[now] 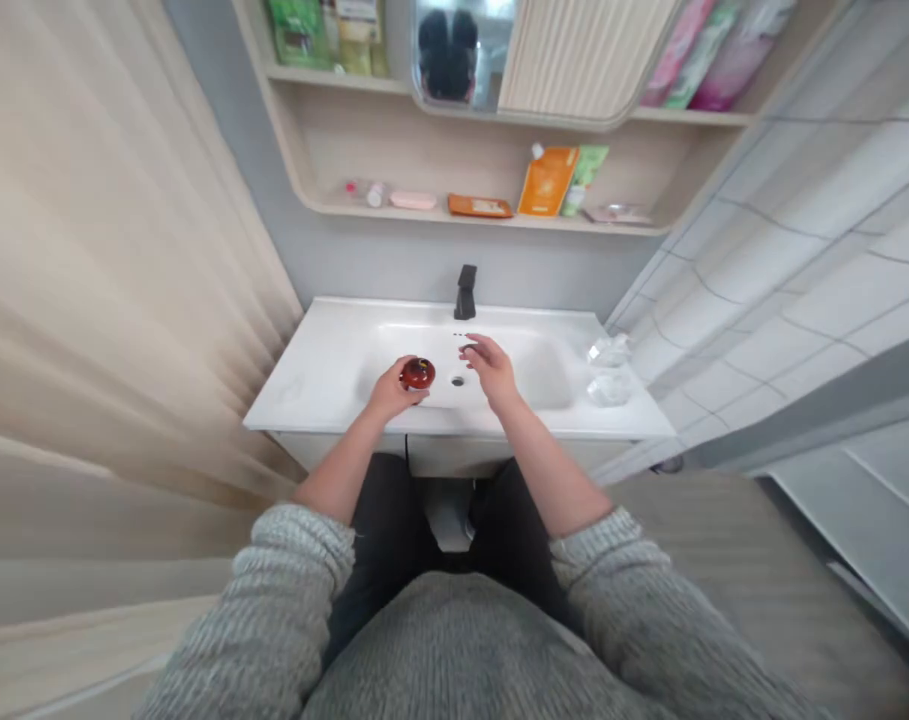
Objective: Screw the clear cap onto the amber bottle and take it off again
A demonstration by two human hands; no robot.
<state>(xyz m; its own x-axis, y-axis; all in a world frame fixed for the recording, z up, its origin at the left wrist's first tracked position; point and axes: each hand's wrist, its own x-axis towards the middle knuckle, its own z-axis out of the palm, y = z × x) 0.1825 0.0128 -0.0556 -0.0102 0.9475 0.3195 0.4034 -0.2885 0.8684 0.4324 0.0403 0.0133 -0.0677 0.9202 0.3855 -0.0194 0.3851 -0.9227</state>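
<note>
A small round dark-red container (418, 374) is in my left hand (395, 391), whose fingers wrap round its side, over the left part of the white sink basin (540, 375). Something small and yellow shows at the container's top. To the right, my right hand (491, 368) is over the basin near the drain (458, 381), its fingers curled round a small dark item too small to make out. Behind the hands, a black faucet (465, 292) stands at the basin's back edge.
Above the sink, a shelf (394, 210) holds an orange pouch (548, 181), a green tube (587, 170), an orange packet (479, 206) and a pink bar-shaped item (413, 200). Clear plastic items (608, 388) lie on the counter's right. A beige curtain (124, 250) hangs left.
</note>
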